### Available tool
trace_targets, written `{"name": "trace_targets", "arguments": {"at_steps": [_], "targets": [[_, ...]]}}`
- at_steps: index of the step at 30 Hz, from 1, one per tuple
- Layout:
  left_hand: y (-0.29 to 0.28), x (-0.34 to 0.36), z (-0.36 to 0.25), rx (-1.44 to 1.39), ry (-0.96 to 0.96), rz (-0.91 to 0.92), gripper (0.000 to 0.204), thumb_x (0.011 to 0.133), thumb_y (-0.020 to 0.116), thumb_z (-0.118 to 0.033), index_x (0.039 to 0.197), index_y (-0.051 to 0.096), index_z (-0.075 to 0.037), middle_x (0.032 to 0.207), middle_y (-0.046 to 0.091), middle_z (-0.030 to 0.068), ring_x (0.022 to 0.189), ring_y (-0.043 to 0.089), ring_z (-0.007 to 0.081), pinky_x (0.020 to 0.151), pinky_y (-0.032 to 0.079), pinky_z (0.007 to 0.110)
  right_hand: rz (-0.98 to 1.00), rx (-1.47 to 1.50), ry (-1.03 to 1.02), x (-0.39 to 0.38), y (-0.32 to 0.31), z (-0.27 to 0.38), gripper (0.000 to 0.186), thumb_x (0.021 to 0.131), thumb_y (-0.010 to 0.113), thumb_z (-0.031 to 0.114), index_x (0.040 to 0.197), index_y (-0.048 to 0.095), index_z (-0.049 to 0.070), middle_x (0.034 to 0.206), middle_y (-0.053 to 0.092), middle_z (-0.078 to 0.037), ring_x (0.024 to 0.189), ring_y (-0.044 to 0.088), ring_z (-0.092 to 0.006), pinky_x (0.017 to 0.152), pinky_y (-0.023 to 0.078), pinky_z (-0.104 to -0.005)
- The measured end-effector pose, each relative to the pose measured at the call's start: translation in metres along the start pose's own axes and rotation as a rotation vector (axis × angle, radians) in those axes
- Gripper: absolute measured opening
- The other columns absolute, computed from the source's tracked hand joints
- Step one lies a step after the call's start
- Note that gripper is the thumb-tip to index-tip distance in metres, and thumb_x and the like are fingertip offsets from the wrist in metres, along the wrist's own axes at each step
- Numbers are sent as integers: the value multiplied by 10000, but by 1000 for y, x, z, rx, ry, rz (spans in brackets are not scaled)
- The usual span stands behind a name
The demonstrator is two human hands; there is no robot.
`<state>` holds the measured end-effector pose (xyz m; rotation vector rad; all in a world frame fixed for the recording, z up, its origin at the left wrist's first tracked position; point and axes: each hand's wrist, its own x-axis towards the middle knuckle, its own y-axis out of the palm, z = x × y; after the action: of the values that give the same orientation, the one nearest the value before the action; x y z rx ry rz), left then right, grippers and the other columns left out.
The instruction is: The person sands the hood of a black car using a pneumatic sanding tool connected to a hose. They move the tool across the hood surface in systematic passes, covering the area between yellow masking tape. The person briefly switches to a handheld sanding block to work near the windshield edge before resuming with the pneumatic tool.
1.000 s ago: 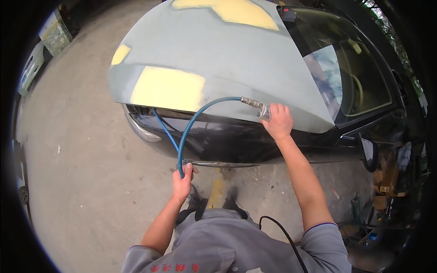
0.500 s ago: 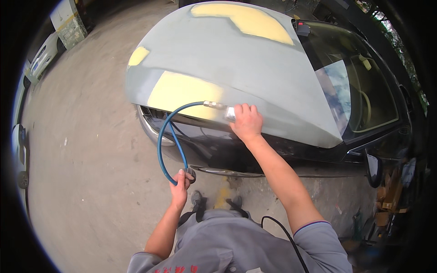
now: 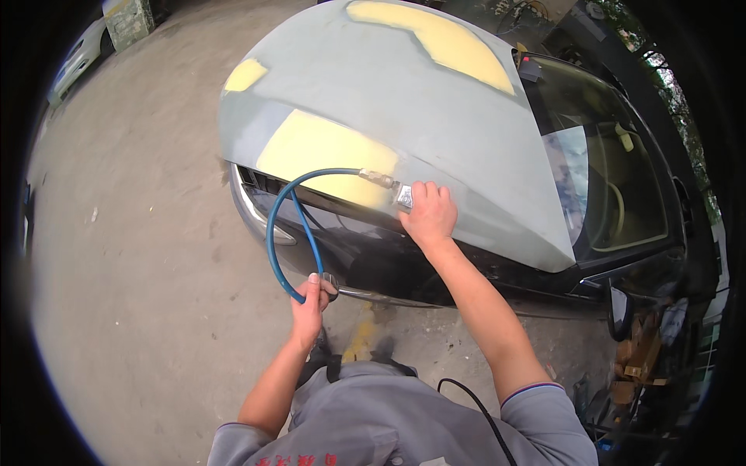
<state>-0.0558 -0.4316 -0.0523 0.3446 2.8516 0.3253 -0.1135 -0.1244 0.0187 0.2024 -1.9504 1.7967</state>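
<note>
My right hand [image 3: 431,216] is closed round a silver air tool [image 3: 404,197] over the grey-primed hood [image 3: 513,194], by the right edge of its lower yellow patch [image 3: 311,140]. A metal fitting [image 3: 377,177] joins the tool to a blue hose [image 3: 270,229], which loops down to my left hand [image 3: 309,307]. That hand grips the hose low beside the dark front fender [image 3: 373,264], with a dark fitting partly hidden by its fingers. Two other yellow patches [image 3: 435,39] [image 3: 245,76] lie on the far and front parts of the hood.
The dark car's windscreen [image 3: 622,202] and side mirror [image 3: 618,314] are at right. Cardboard boxes [image 3: 641,357] stand beside the car at lower right. A white car [image 3: 81,58] and a pillar [image 3: 128,23] are at upper left. Concrete floor [image 3: 140,233] surrounds me, and a black cable [image 3: 482,404] crosses my shirt.
My right hand has moved the tool leftward along the hood to the lower yellow patch. The hose loop has shifted left and tightened, still in my left hand, and my view has shifted slightly.
</note>
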Motion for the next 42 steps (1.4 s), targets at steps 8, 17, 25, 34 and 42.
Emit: {"name": "trace_targets", "arguments": {"at_steps": [8,17,25,34,42], "targets": [[5,8,-9,-14,-23,13,611,1178,510,-465,857,740,1,581,426,-69,547,337,48,544,260,274,-128,9,11,46,13,-13,529,624,967,287,1024,655,138,991,646,-35,903,622,-302,690,566,-450],[1,-6,6,2,-13,3,599,1175,518,-451,855,737,4,584,424,-73,550,324,48,547,251,279,-101,-9,29,13,4,-7,555,620,982,310,1036,654,142,1010,648,-36,929,626,-304,699,554,-458],[-6,-9,6,-7,2,-13,579,1172,530,-445,871,741,2,585,403,-81,552,326,46,552,252,276,-91,37,-52,-17,2,10,518,636,968,268,1009,633,137,1006,637,-41,931,624,-313,706,563,-464],[-2,0,1,-30,-11,7,592,1170,530,-449,864,750,7,585,419,-73,553,337,49,550,257,272,-91,-45,41,-14,1,-11,564,608,984,311,1037,654,149,1016,645,-50,933,634,-305,701,564,-458],[-6,-9,10,47,-1,2,599,1177,505,-452,869,746,1,586,421,-70,567,347,46,557,270,275,-91,-30,8,-8,14,27,618,605,994,323,1094,659,149,1032,642,-39,925,630,-302,710,559,-444]]}}
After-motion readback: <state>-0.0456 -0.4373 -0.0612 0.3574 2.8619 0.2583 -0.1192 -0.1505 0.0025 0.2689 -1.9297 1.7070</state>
